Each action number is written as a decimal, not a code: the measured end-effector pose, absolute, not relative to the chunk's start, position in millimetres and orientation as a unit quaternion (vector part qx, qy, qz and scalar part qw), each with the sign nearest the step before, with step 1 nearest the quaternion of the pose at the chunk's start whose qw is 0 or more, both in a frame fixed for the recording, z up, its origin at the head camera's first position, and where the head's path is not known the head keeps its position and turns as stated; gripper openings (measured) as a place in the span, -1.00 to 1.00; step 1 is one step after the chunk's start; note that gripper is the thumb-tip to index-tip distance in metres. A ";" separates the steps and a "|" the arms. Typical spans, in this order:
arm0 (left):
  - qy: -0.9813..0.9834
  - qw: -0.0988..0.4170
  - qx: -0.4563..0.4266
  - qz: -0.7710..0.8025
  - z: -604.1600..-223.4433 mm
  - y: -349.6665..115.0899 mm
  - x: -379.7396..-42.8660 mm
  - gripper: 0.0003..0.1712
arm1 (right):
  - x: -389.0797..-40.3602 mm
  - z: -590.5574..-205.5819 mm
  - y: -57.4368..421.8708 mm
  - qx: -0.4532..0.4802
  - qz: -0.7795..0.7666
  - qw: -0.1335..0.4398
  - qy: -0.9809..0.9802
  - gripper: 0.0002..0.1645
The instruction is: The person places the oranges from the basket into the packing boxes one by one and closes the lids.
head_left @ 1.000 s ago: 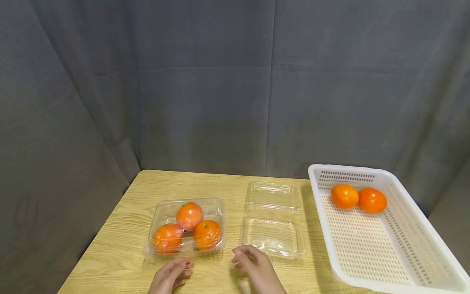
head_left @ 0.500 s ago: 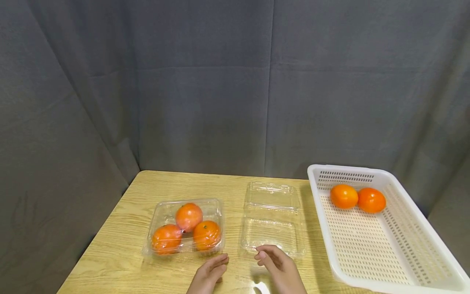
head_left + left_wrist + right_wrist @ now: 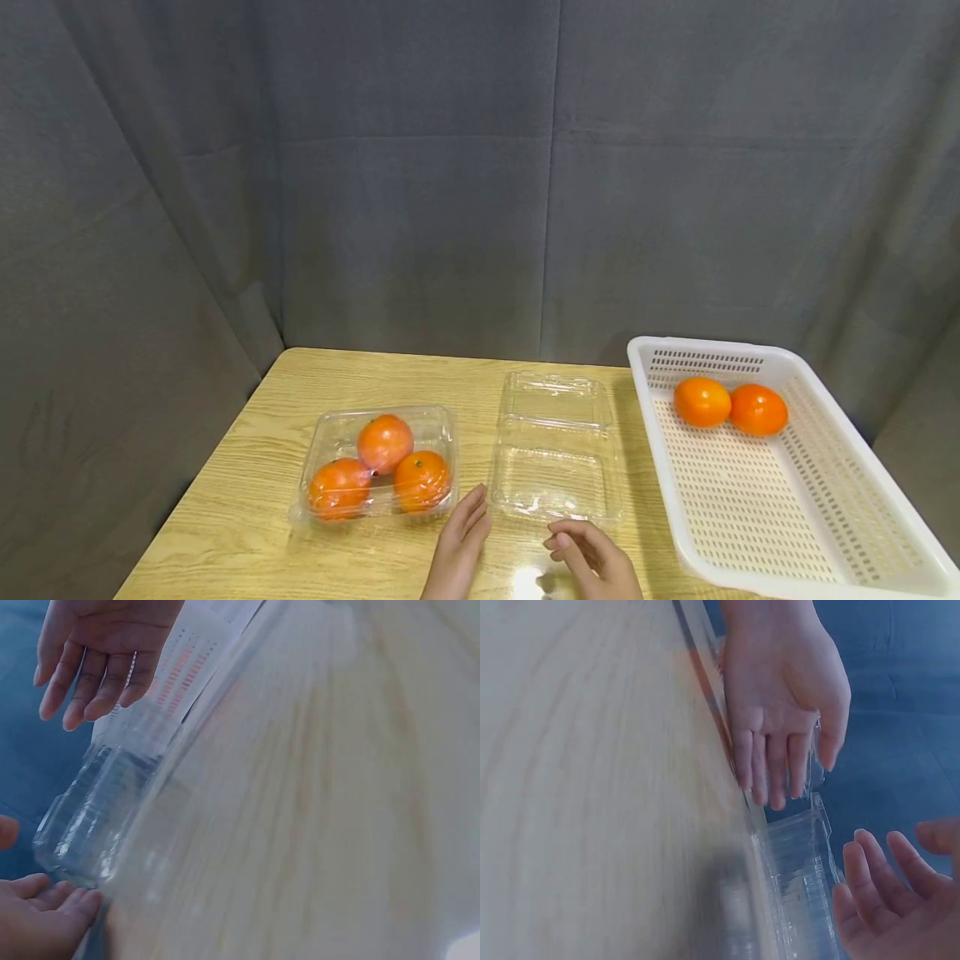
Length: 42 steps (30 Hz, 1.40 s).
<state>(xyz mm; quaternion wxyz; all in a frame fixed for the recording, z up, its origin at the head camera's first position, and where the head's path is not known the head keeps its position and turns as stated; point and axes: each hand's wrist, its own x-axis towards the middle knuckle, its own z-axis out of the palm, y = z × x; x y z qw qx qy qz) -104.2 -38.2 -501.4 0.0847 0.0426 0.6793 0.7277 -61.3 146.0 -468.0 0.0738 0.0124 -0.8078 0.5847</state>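
A clear plastic clamshell box [image 3: 558, 479] lies opened flat on the wooden table, its lid half toward the back. My left hand [image 3: 457, 546] is just before its front left corner, fingers extended forward and holding nothing. Near the front right side is my right hand [image 3: 596, 562], fingers loosely bent, with nothing in it. Both palms face each other across a gap; the left wrist view has the right hand [image 3: 109, 656] at the top, and the right wrist view has the left hand [image 3: 784, 712] there. Left of them stands another clear box [image 3: 438, 419] with three oranges [image 3: 385, 444] inside.
A white perforated basket [image 3: 738, 517] stands on the right side of the table [image 3: 247, 517], with two oranges [image 3: 702, 402] at its far end. Grey cloth [image 3: 420, 183] hangs behind the table and along its left side.
My left hand has moved right, from before the filled box to the opened one, and its fingers have straightened. My right hand has shifted right and slightly nearer. Boxes and fruit stay put.
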 end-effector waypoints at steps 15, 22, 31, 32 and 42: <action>0.659 0.037 -0.005 0.751 -511.4 -14.1 -121.9 -0.36 | -53.7 -468.3 149.9 0.043 0.632 0.122 -0.764 -0.84; 0.637 0.051 -0.004 0.769 -510.3 -18.3 -124.0 -0.34 | -56.0 -445.3 160.0 0.038 0.641 0.068 -0.763 -0.77; 0.632 0.055 -0.005 0.773 -512.0 -19.6 -125.3 -0.37 | -69.9 -404.4 177.7 0.095 0.635 -0.018 -0.766 -0.68; 0.632 0.054 -0.004 0.773 -512.1 -19.6 -125.0 -0.37 | -72.0 -399.1 179.9 0.094 0.637 -0.034 -0.764 -0.67; 0.623 0.049 -0.010 0.780 -513.1 -13.7 -125.8 -0.36 | -101.7 -362.0 206.4 0.097 0.578 -0.015 -0.810 -0.68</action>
